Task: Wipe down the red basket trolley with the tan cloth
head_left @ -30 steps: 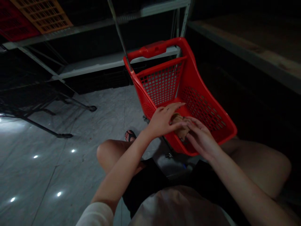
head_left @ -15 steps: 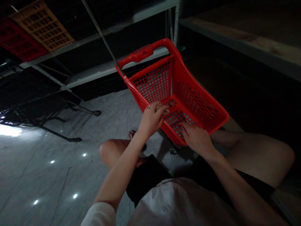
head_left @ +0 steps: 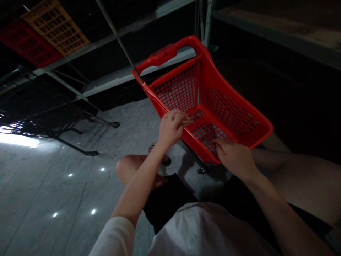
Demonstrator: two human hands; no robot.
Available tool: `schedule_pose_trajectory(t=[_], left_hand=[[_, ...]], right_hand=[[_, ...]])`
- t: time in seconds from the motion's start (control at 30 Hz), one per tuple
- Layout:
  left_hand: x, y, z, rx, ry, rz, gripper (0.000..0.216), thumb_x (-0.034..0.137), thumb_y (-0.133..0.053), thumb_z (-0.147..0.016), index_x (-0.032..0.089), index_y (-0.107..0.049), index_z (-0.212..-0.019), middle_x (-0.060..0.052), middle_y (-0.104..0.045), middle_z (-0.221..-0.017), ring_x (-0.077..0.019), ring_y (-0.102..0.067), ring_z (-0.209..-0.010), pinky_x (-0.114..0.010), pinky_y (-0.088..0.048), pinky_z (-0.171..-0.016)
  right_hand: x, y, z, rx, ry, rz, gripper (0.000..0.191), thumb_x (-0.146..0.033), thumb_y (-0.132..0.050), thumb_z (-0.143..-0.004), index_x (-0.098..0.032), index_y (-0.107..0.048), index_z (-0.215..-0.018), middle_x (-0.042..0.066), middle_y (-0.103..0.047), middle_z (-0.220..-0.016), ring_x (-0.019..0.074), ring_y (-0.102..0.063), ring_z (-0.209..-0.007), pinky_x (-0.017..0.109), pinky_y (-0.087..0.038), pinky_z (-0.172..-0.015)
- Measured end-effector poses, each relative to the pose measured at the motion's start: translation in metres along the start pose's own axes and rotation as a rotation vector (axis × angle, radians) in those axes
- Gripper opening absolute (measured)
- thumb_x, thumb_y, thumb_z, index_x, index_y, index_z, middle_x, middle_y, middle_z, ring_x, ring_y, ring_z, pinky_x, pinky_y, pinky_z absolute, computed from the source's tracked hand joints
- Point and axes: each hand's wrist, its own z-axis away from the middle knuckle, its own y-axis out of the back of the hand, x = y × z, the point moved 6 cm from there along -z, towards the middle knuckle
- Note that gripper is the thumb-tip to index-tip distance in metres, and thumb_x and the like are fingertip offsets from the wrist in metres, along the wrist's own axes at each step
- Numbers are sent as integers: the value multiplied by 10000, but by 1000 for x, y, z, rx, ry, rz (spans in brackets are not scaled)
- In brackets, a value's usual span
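Observation:
A red plastic shopping cart (head_left: 236, 103) with lattice walls stands tilted in view before my knees. My left hand (head_left: 172, 126) is over its left rim, fingers curled round a small tan, crumpled-looking thing (head_left: 186, 121). Most of that thing is hidden by the fingers, so its kind is unclear. At the cart's near end, my right hand (head_left: 234, 158) lies over the rim with the thumb side toward the basket's inside. Its other fingers are hidden behind the hand. Nothing lies in the visible part of the basket.
Behind the cart runs a pale metal shelf frame (head_left: 106, 85). A yellow crate (head_left: 57, 26) and a dark red crate (head_left: 30, 42) sit on it at upper left. Dark metal legs on casters (head_left: 92, 153) stand at left. A ledge (head_left: 279, 32) is at upper right. The floor (head_left: 53, 185) is grey tile.
The view has shifted slightly, so the cart sits a little farther right. My left fingers have curled more over the tan thing, showing less of it. My right hand stays at the near rim.

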Motion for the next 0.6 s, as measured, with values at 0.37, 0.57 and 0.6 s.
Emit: schedule_pose_trajectory(t=[0.37, 0.57, 0.6], left_hand=[[-95, 11, -62, 279, 145, -71, 332, 71, -505, -844, 231, -696, -1064, -101, -624, -1256, -254, -582, -1250, -464, -511, -1130], [-2, -30, -24, 203, 72, 111, 303, 86, -509, -898, 222, -661, -1121, -80, -686, -1183, -248, -595, -1219, -565, -357, -1265], [16, -37, -17, 191, 67, 143, 311, 89, -511, -895, 226, -652, -1136, -77, -694, -1188, -248, -595, -1227, -571, -342, -1274]], right_hand=[[-1, 2, -32, -14, -35, 54, 437, -312, -371, -1028, -247, -781, -1165, 90, -825, -996, 269, -771, -869, 325, -395, -621], [24, 12, -75, -9, -75, 53, 463, -351, -372, -1012, -247, -785, -1194, 121, -817, -1041, 310, -757, -941, 347, -401, -659], [28, 14, -82, -11, -77, 58, 463, -348, -374, -1011, -236, -782, -1198, 130, -815, -1050, 310, -755, -952, 347, -400, -666]])
